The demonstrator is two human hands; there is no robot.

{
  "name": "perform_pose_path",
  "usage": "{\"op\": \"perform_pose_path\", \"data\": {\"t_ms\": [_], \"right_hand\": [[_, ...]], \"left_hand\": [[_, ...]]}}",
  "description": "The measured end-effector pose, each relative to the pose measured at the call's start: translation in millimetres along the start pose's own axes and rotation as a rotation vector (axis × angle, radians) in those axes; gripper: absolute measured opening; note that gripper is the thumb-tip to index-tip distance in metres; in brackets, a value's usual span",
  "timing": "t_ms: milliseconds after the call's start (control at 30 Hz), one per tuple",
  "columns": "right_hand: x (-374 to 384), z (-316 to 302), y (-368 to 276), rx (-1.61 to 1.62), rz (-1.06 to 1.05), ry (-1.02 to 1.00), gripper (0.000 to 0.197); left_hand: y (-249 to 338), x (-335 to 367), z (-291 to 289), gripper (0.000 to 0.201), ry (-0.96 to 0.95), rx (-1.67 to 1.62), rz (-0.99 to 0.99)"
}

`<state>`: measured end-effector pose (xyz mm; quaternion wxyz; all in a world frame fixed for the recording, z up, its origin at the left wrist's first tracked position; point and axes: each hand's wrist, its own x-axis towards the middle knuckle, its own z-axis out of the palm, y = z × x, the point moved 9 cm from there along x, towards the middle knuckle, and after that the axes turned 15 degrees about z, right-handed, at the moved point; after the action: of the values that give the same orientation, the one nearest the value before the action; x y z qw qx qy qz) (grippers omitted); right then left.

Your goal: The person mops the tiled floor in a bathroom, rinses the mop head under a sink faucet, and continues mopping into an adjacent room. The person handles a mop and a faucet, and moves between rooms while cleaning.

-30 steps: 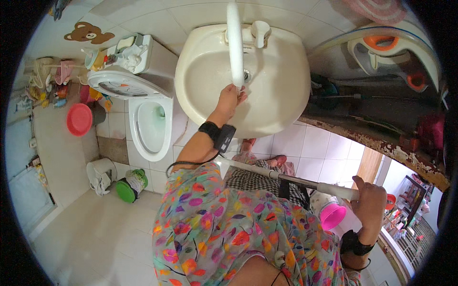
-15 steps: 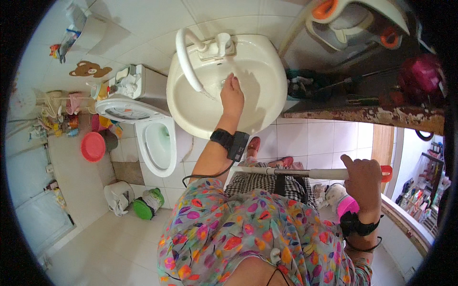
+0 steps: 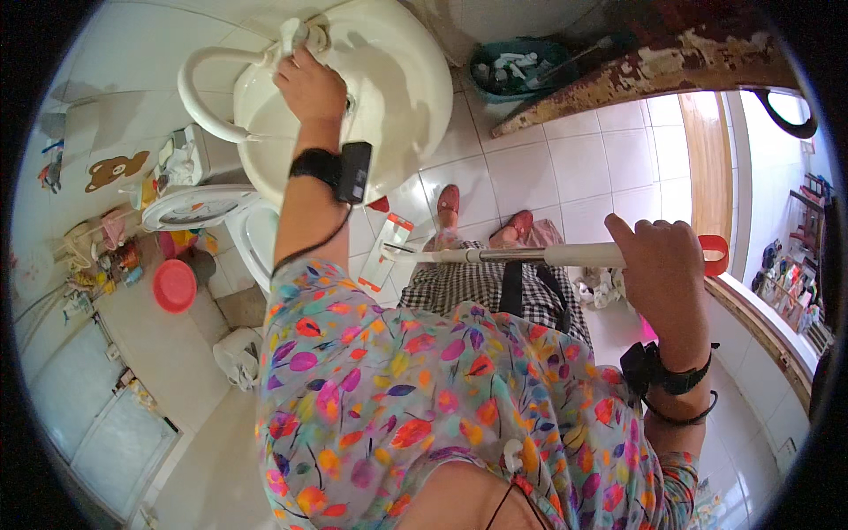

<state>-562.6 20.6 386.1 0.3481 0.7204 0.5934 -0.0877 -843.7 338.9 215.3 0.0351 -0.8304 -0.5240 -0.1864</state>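
My left hand (image 3: 314,84) reaches over the white washbasin (image 3: 415,115), its fingers closed on the faucet handle (image 3: 293,35). From that faucet a thick white curved spout (image 3: 190,88) bends out past the basin's left side. What looks like a thin stream of water shows at its tip. Around a long white and metal pole (image 3: 583,256) my right hand (image 3: 662,265) is wrapped, holding it across my body. An orange loop (image 3: 714,255) ends the pole on the right. Its other end meets a flat white head with orange ends (image 3: 386,252), low near the floor.
A toilet (image 3: 256,234) with raised lid stands left of the basin, and a pink basin (image 3: 174,286) farther left. A teal basket (image 3: 521,71) of bottles sits under a worn wooden edge (image 3: 654,71) at the right. A doorway opens on the far right.
My left hand has gone from inside the basin, near the water stream, up to the faucet handle. My view has shifted right. My right hand still grips the pole.
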Motion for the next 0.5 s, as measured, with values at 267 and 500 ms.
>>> {"op": "perform_pose_path", "data": {"t_ms": [267, 500], "right_hand": [[-5, 11, -24, 0.031, -0.062, -0.042, 0.034], [-6, 15, -43, -0.031, -0.122, -0.008, 0.035]], "left_hand": [[-53, -10, 57, 0.064, -0.280, 0.353, 0.136], [-62, -67, -22, 0.059, -0.120, -0.237, -0.013]]}}
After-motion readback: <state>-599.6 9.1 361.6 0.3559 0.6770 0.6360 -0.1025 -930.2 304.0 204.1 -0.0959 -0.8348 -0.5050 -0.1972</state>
